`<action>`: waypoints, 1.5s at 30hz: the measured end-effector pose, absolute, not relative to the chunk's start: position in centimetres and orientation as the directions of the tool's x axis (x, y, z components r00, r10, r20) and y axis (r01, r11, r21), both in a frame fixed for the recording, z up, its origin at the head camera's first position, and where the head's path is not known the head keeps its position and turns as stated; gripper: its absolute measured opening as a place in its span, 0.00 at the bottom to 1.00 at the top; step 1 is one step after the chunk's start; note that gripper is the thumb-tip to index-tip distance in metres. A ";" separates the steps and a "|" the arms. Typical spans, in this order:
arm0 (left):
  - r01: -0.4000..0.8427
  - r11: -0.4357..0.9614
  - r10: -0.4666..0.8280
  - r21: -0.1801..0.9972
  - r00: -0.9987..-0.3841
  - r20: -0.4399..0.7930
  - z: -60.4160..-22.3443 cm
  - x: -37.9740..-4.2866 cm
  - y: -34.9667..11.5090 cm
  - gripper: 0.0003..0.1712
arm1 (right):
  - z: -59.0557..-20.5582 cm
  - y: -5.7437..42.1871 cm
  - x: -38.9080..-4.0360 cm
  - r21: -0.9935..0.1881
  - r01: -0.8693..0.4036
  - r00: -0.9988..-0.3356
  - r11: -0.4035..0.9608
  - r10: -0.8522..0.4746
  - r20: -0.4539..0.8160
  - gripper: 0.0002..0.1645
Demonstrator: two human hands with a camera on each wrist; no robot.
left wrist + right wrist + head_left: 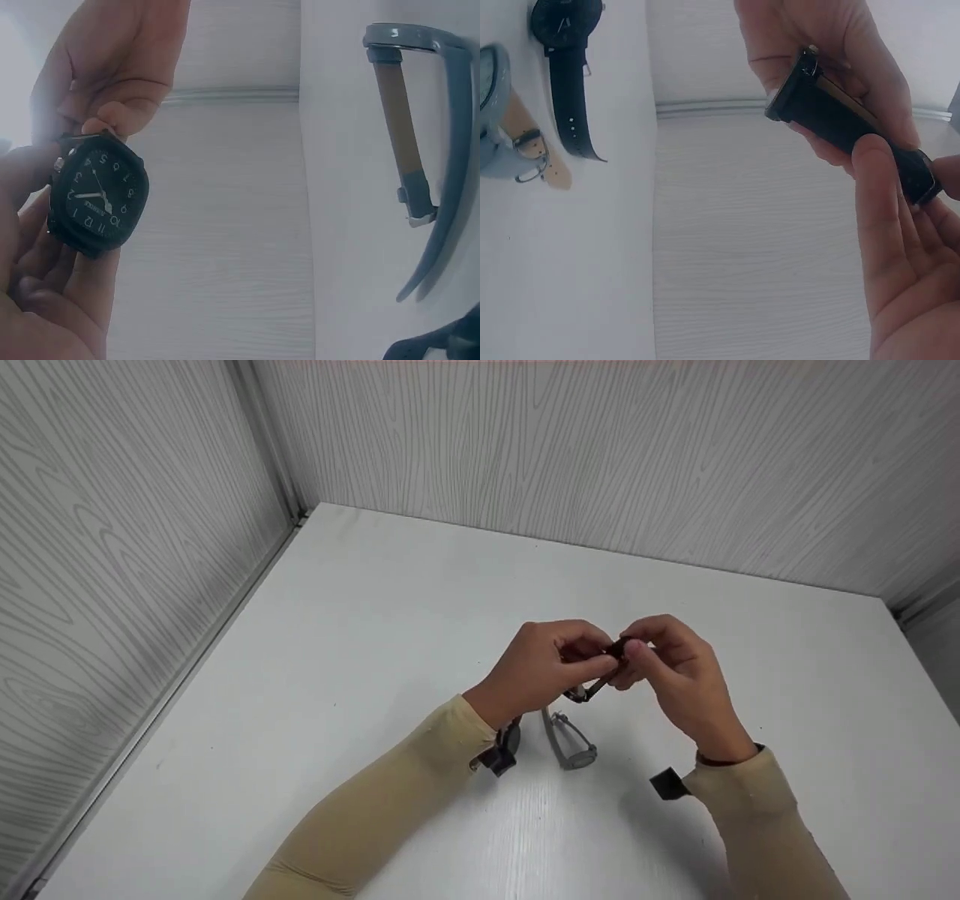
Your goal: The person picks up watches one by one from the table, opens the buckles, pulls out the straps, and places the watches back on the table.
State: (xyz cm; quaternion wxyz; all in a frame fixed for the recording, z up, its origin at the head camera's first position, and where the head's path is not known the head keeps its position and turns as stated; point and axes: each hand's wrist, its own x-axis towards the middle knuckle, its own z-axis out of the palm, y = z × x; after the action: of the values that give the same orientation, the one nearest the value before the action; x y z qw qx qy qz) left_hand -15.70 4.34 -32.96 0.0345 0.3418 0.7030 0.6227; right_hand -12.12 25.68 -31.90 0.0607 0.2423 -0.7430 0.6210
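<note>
Both hands hold a black wristwatch with a squarish case over the table. In the left wrist view its dark dial [99, 193] with pale numerals faces the camera. My left hand [541, 666] pinches the watch between thumb and fingers. My right hand [681, 679] grips the strap, its thumb pressed along it. In the right wrist view the black strap [836, 120] runs from the case to a buckle end [922, 180] among the right fingers. Fingers cover part of the strap.
On the white table [420, 585] below the hands lies a grey watch [581, 757] with a tan-lined strap. Beside it is a black round watch [568, 97], partly behind the left wrist in the head view. Wood-grained panels [525, 442] stand around the table.
</note>
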 end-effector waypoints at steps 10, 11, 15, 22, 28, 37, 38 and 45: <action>0.546 0.200 0.567 0.814 -0.742 0.358 -33.2 -16.0 4.0 0.07 | -31.4 25.7 -11.9 -0.848 -0.392 -0.910 0.356 -0.284 0.302 0.07; 0.541 0.206 0.570 0.815 -0.744 0.350 -33.1 -16.1 3.9 0.07 | -31.4 25.6 -12.0 -0.834 -0.394 -0.911 0.386 -0.283 0.299 0.06; 0.517 0.232 0.595 0.824 -0.745 0.301 -32.9 -16.1 3.7 0.06 | -31.3 25.5 -12.1 -0.785 -0.405 -0.909 0.468 -0.296 0.293 0.03; 0.523 0.270 0.650 0.808 -0.718 0.248 -32.9 -16.1 3.5 0.05 | -31.5 25.8 -12.1 -0.757 -0.393 -0.908 0.523 -0.349 0.230 0.03; 0.522 0.324 0.676 0.789 -0.711 0.192 -33.1 -16.1 3.6 0.04 | -31.6 26.2 -12.1 -0.770 -0.335 -0.916 0.543 -0.378 0.133 0.02; 0.538 0.320 0.694 0.780 -0.693 0.193 -33.0 -16.2 3.6 0.05 | -31.7 26.2 -12.0 -0.760 -0.362 -0.906 0.539 -0.396 0.151 0.03; 0.534 0.321 0.692 0.783 -0.696 0.191 -33.0 -16.2 3.6 0.04 | -31.8 26.2 -12.0 -0.758 -0.366 -0.906 0.539 -0.394 0.157 0.03; 0.498 0.302 0.675 0.813 -0.714 0.186 -33.1 -16.1 3.6 0.04 | -31.9 26.1 -11.9 -0.768 -0.411 -0.891 0.491 -0.394 0.225 0.04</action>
State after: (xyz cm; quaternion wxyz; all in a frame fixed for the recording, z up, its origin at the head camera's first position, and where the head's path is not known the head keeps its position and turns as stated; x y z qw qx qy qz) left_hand -16.07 3.58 -33.07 0.0954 0.3660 0.8013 0.4635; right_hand -11.86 26.05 -31.88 0.0097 0.2332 -0.8634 0.4473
